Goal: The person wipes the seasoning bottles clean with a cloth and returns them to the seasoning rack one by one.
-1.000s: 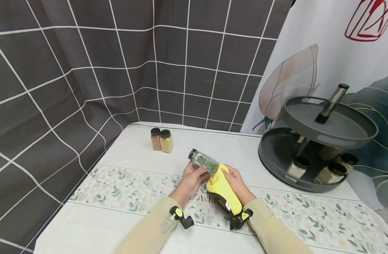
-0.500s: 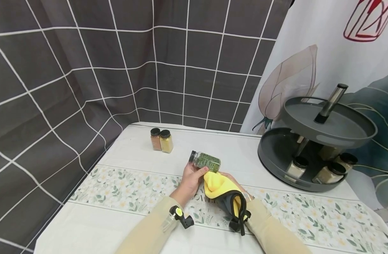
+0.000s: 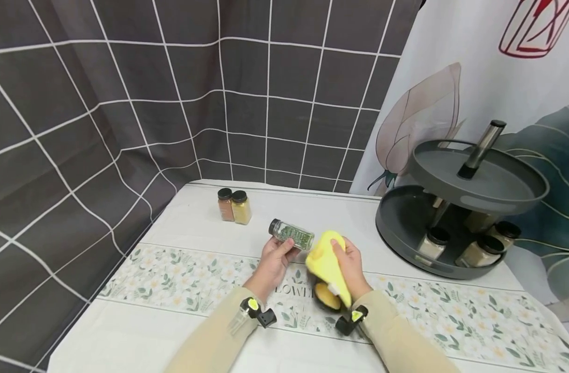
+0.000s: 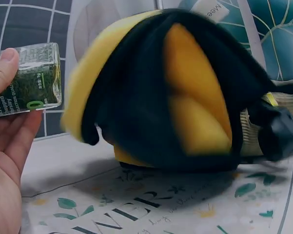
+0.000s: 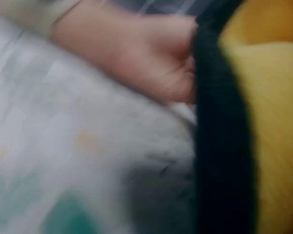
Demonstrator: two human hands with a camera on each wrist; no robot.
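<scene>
In the head view my left hand grips a glass spice jar of dried green herbs. The jar lies tilted on its side, its black lid to the left and its base to the right. My right hand holds a bunched yellow cleaning cloth with dark edging, just right of the jar's base. From the left wrist, the jar shows a printed label, with the thumb across it. There the blurred cloth hides the right hand.
Two black-lidded spice jars, one reddish-brown and one yellow, stand at the table's back left. A grey two-tier turntable rack is at right, with several jars on its lower tier. Dark gridded curtain hangs behind the table.
The cloth touched the jar's base, then drooped below it, and now sits apart to its right with its folds flipped over. The jar has turned and shifted slightly left.
</scene>
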